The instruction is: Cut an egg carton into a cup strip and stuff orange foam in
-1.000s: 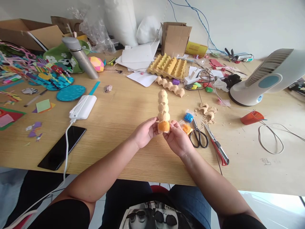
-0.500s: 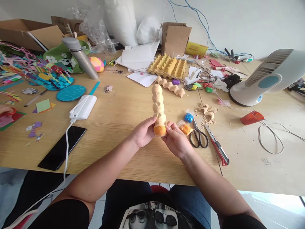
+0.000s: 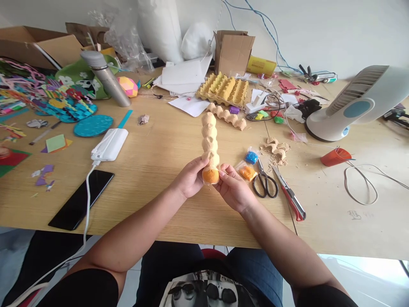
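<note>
Between my hands is a strip of egg carton (image 3: pixel 209 138), a row of bare tan bumps pointing away from me. Its near end bump is covered in orange clay (image 3: pixel 210 175). My left hand (image 3: pixel 191 175) grips the strip's left side, thumb on top. On the other side, my right hand (image 3: pixel 232 186) pinches the edge near the orange end; its lower fingers are partly hidden. Just right of that hand lie a packet of orange clay (image 3: pixel 248 172), a blue clay packet (image 3: pixel 252 157), black-handled scissors (image 3: pixel 265 183) and a red utility knife (image 3: pixel 293 200).
Carton scraps (image 3: pixel 276 149) lie beyond the scissors. Another tan strip (image 3: pixel 227 116) and a yellow egg tray (image 3: pixel 223 89) are farther back. A white fan (image 3: pixel 343 106) and orange cup (image 3: pixel 335 157) stand right; a power bank (image 3: pixel 110 144) and phone (image 3: pixel 81 199) lie left.
The view has shifted slightly. The orange end of the strip is tipped a little nearer to me; both hands keep their hold. At the far left, another person's hand has moved mostly out of sight.
</note>
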Motion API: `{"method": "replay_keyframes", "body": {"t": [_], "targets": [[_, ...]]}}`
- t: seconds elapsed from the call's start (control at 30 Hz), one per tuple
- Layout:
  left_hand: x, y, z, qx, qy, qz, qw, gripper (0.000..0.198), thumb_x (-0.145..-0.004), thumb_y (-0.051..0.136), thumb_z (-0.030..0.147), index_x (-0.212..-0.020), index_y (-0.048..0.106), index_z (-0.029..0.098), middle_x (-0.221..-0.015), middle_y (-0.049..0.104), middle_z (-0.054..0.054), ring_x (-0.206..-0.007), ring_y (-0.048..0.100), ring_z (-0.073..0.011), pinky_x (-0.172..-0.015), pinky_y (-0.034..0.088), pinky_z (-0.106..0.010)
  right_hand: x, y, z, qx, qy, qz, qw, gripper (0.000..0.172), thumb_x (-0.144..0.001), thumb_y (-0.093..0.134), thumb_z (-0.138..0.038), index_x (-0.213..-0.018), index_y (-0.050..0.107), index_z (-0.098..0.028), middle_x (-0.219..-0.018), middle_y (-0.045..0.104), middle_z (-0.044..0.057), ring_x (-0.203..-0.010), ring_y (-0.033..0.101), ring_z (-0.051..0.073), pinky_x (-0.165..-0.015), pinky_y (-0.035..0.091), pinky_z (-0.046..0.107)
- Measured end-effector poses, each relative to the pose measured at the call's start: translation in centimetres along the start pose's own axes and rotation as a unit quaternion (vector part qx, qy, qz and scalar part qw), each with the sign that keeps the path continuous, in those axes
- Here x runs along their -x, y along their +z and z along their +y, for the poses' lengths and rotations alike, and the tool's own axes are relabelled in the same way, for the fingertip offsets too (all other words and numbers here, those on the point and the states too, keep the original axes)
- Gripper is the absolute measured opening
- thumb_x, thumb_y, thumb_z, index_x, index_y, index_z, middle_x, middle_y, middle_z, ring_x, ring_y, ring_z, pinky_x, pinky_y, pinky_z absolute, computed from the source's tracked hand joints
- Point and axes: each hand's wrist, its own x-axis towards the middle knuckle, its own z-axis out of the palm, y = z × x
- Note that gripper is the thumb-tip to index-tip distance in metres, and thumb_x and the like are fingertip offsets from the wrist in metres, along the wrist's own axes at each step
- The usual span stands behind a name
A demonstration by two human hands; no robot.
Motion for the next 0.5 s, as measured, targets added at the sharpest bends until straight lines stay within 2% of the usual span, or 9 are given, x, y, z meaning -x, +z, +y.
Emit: {"method": "replay_keyframes", "body": {"t": [0.17,0.27,0.5], "targets": [[0.05,0.27,0.17,0.092,-0.034,0.015,0.995,0.031,-0.086,0.086,0.043,-0.099,0.076,0.017,-0.091,0.075,-0.002,-0.08,0.07,-0.0141,-0.072,0.058,-0.025,0.01,0.01,0.07,0.0,0.009,-0.003,1.0,0.038,-0.075,0.098,-0.028,-0.089,0.063,-0.024,-0.092,0.075,-0.005,-0.088,0.069,0.011,-0.086,0.057,0.024],[0.1,0.41,0.19,0.104,-0.032,0.023,0.994,0.023,-0.09,0.083,0.038,-0.095,0.074,0.018,-0.088,0.074,-0.001,-0.077,0.07,-0.0129,-0.07,0.057,-0.024,0.08,-0.02,0.09,0.003,0.016,-0.003,1.0,0.039,-0.075,0.098,-0.028,-0.09,0.063,-0.025,-0.093,0.075,-0.005,-0.088,0.07,0.011,-0.087,0.057,0.025],[0.27,0.52,0.24,0.11,-0.02,0.045,0.993,0.019,-0.091,0.081,0.034,-0.093,0.073,0.017,-0.086,0.073,-0.001,-0.075,0.068,-0.013,-0.067,0.054,-0.024,0.15,0.07,0.09,0.013,0.027,-0.004,1.0,0.039,-0.075,0.098,-0.03,-0.089,0.062,-0.025,-0.091,0.074,-0.006,-0.086,0.069,0.011,-0.085,0.056,0.025]]}}
